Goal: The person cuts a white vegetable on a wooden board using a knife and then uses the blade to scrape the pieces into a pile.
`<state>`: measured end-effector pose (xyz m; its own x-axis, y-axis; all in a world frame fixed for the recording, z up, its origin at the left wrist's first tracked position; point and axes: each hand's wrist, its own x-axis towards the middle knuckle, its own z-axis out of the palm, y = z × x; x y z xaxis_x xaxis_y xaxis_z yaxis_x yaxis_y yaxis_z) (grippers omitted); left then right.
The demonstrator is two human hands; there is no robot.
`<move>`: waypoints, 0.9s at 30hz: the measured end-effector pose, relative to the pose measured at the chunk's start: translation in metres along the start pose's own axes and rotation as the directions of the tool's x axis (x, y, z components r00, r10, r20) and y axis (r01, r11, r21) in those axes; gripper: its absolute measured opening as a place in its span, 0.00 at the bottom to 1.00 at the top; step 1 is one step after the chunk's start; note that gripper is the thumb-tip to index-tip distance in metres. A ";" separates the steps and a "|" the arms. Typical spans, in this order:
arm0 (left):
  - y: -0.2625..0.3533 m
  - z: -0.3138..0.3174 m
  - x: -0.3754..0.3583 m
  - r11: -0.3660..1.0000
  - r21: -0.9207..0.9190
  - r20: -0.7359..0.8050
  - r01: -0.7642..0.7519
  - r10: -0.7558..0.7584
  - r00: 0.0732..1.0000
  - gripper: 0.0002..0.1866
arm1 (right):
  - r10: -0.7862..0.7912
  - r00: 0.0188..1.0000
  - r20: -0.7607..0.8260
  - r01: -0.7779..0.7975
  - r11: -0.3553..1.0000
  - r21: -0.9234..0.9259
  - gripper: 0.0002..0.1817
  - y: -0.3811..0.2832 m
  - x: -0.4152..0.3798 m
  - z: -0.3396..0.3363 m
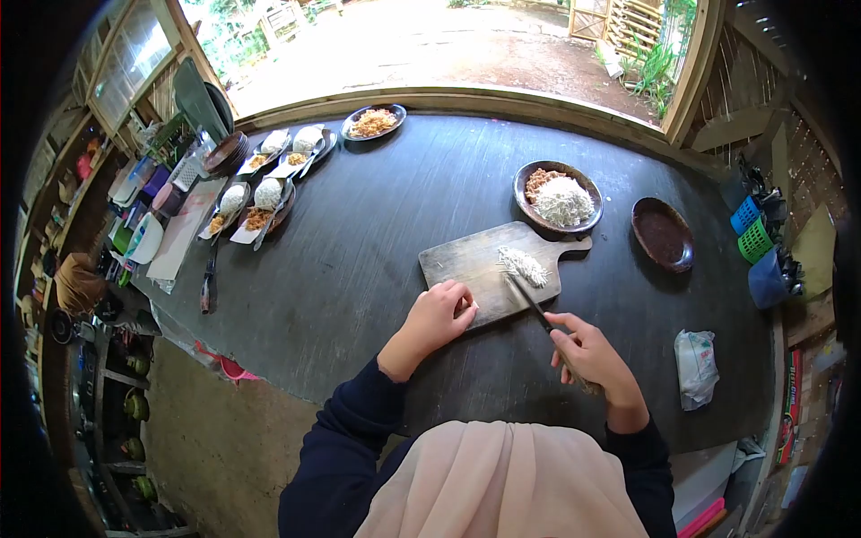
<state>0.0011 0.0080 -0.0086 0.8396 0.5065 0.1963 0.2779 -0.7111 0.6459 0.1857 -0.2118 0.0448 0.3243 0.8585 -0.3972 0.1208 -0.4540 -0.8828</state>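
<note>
I'm leaning over the dark round table (pixel 386 233), and right in front of me the wooden cutting board (pixel 475 269) is lying flat, its handle pointing toward the dish of shredded white stuff (pixel 558 195). The board looks stiff and fairly weighty, so I'm judging it best pinned at its near edge. That's where my left hand (pixel 439 316) is resting, fingers curled together and pressing down on the corner. My right hand (pixel 592 354) is wrapping its fingers tightly around the knife (pixel 536 309) handle, wrist low, blade angling up and left across the board. The knife seems light, rigid and sharp, so I'm gripping the handle only. Its tip is touching the little pile of white shreds (pixel 523 264), which look soft, loose and easily scattered.
</note>
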 end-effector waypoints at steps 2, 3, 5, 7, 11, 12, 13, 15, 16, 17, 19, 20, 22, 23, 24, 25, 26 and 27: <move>0.000 0.010 -0.002 0.997 0.078 -0.076 -0.003 0.009 0.997 0.08 | -0.005 0.998 -0.060 0.007 0.999 0.034 0.22 0.002 -0.001 -0.001; 0.001 0.014 -0.003 0.987 0.160 -0.151 -0.004 0.028 0.988 0.08 | -0.011 0.999 -0.032 0.012 0.999 0.046 0.22 -0.001 -0.004 -0.001; 0.003 0.020 -0.004 0.986 0.169 -0.177 0.007 0.023 0.984 0.07 | -0.019 1.000 -0.006 0.019 0.998 0.063 0.22 -0.001 -0.006 -0.002; 0.003 0.023 -0.006 0.984 0.180 -0.199 0.015 0.021 0.980 0.07 | 0.013 0.998 0.058 -0.016 0.999 0.051 0.22 0.002 -0.006 -0.004; 0.010 0.018 -0.006 0.986 0.166 -0.205 0.021 0.014 0.979 0.06 | -0.026 0.998 -0.064 0.030 0.998 0.053 0.22 0.007 -0.007 -0.009; 0.011 0.016 -0.005 0.990 0.133 -0.184 0.034 -0.009 0.983 0.06 | -0.044 0.999 -0.006 0.044 0.999 0.031 0.22 0.005 -0.010 -0.012; 0.009 0.016 -0.004 0.991 0.133 -0.181 0.035 -0.011 0.983 0.06 | -0.058 0.997 0.054 0.057 0.998 0.009 0.22 0.004 -0.013 -0.014; 0.004 0.015 -0.006 0.989 0.099 -0.176 -0.110 0.126 0.976 0.05 | -0.019 0.999 0.045 0.019 1.000 -0.009 0.22 0.005 -0.016 -0.015; 0.003 0.015 -0.007 0.990 0.098 -0.173 -0.103 0.119 0.978 0.05 | 0.015 0.999 0.036 -0.014 0.999 -0.029 0.22 0.005 -0.017 -0.014; 0.001 0.015 -0.008 0.989 0.075 -0.137 -0.129 0.139 0.981 0.06 | 0.018 0.999 0.042 -0.016 0.999 -0.027 0.22 0.005 -0.018 -0.013; 0.001 0.011 -0.008 0.986 0.061 -0.100 -0.157 0.162 0.982 0.07 | -0.021 0.999 -0.032 0.020 0.999 -0.032 0.22 0.004 -0.020 -0.010; 0.002 0.009 -0.009 0.984 0.058 -0.088 -0.168 0.172 0.981 0.08 | -0.027 0.999 -0.032 0.026 0.999 -0.025 0.22 0.005 -0.019 -0.007; 0.004 0.003 -0.008 0.982 0.059 -0.066 -0.178 0.182 0.981 0.09 | -0.095 0.994 0.052 0.097 0.994 -0.041 0.23 0.007 -0.019 0.001; 0.005 0.000 -0.009 0.981 0.059 -0.038 -0.187 0.190 0.981 0.11 | -0.093 0.994 0.052 0.095 0.995 -0.031 0.23 0.006 -0.018 0.006; 0.007 -0.002 -0.010 0.979 0.057 -0.010 -0.195 0.196 0.981 0.12 | -0.096 0.992 0.077 0.099 0.994 -0.038 0.23 0.005 -0.017 0.010; 0.008 -0.005 -0.010 0.980 0.056 0.000 -0.190 0.190 0.982 0.12 | -0.097 0.990 0.103 0.102 0.994 -0.046 0.24 0.005 -0.016 0.015; 0.009 -0.007 -0.010 0.978 0.060 0.031 -0.198 0.196 0.980 0.12 | -0.092 0.990 0.107 0.098 0.994 -0.054 0.24 0.006 -0.014 0.018; 0.010 -0.008 -0.010 0.977 0.062 0.059 -0.204 0.201 0.978 0.13 | -0.081 0.990 0.113 0.087 0.995 -0.050 0.24 0.006 -0.013 0.020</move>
<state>-0.0084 0.0004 0.0019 0.9043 0.3239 0.2781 0.1291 -0.8284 0.5451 0.1638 -0.2211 0.0397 0.2049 0.9140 -0.3503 0.1949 -0.3888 -0.9005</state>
